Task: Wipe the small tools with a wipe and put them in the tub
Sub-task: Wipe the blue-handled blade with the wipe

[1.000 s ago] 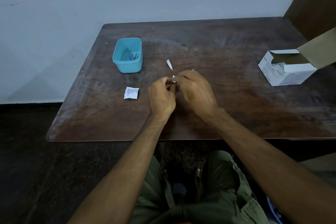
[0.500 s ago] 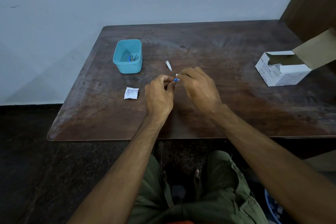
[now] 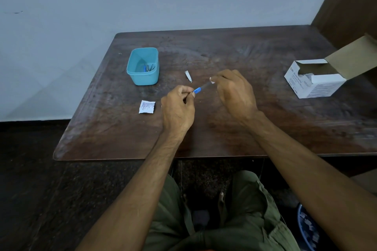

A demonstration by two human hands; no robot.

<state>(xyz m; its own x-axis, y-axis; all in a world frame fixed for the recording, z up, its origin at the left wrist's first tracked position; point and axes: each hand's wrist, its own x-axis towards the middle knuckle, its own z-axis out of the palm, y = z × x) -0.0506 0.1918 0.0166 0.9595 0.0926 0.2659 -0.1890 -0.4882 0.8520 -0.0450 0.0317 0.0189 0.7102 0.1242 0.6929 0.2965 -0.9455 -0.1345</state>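
Mid-wipe: left hand (image 3: 177,106) pinches the tool (image 3: 201,87) by its blue end, right hand (image 3: 234,92) fingers closed on the wipe (image 3: 212,81) at its tip, above the counter (image 3: 224,128); next it probably goes in the tub (image 3: 142,78), then the clipper (image 3: 188,76).

Box (image 3: 318,79) flap cut by right edge, tub (image 3: 142,66) contents too small to identify

My left hand (image 3: 177,106) pinches the blue end of a thin tool (image 3: 201,87); my right hand (image 3: 234,91) grips its far tip with a white wipe (image 3: 212,81). Clipper (image 3: 188,76) lies on the table (image 3: 265,128), between hands and tub (image 3: 142,79). Sachet (image 3: 146,106) near my left hand, open box (image 3: 318,81) far right.
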